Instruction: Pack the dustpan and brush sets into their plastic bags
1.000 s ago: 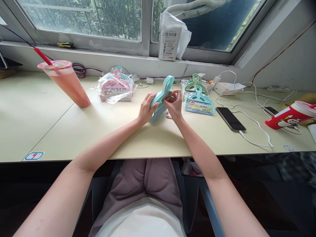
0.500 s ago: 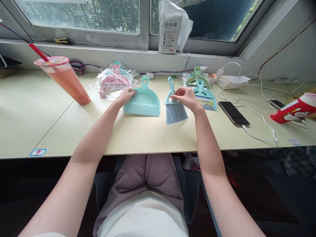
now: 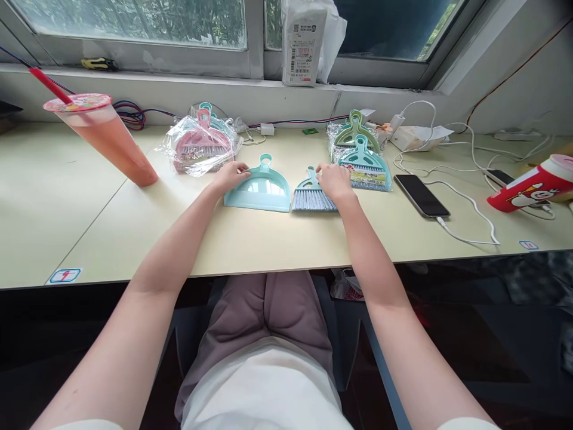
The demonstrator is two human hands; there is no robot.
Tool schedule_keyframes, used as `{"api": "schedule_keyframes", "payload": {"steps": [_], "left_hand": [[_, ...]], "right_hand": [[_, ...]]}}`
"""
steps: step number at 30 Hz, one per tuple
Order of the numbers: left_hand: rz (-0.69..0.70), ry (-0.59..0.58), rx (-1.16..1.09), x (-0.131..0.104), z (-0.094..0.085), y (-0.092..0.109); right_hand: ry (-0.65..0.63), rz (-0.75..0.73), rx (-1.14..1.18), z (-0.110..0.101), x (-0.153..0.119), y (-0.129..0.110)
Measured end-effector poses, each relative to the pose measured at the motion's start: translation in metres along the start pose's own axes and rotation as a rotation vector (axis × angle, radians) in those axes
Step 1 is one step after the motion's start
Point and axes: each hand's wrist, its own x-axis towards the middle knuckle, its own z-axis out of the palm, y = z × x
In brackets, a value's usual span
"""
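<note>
A light blue dustpan [image 3: 262, 192] lies on the pale table [image 3: 264, 245], its handle pointing to the window. My left hand [image 3: 230, 177] is closed on its upper left edge. Just right of it, a small brush [image 3: 311, 194] with a light blue handle and grey-blue bristles rests on the table. My right hand [image 3: 335, 180] has its fingers bent round the brush's right side and hides part of it. Behind my right hand lie a second blue dustpan and brush set [image 3: 364, 164] and a green set [image 3: 356, 131]. Wrapped pink and blue sets [image 3: 203, 143] lie behind my left hand.
A tilted cup of orange drink [image 3: 110, 140] stands at the left. To the right are a black phone [image 3: 421, 196] on a white cable, a red cup [image 3: 528, 185] and a white box [image 3: 418, 137]. Another box [image 3: 302, 54] stands on the windowsill.
The dustpan has been lowered from a raised tilt to lie flatter on the table. My right hand has brought the brush down flat too. The view has shifted slightly.
</note>
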Motion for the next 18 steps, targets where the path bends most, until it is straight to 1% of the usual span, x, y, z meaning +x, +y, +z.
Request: {"api": "schedule_keyframes", "payload": {"steps": [4,6,12,18], "left_hand": [[-0.011,-0.023,-0.038,0.0,0.0,-0.002],[-0.011,-0.031,-0.043,0.0,-0.001,-0.004],[0.012,-0.069,-0.05,0.001,-0.001,-0.009],[0.025,-0.068,-0.026,0.002,-0.001,-0.009]], "right_hand": [[0.098,-0.021,-0.009,-0.005,-0.004,-0.01],[0.117,-0.036,-0.026,-0.007,-0.005,-0.013],[0.067,-0.03,-0.21,-0.006,-0.008,-0.016],[0.037,-0.037,-0.222,-0.002,-0.006,-0.014]]}}
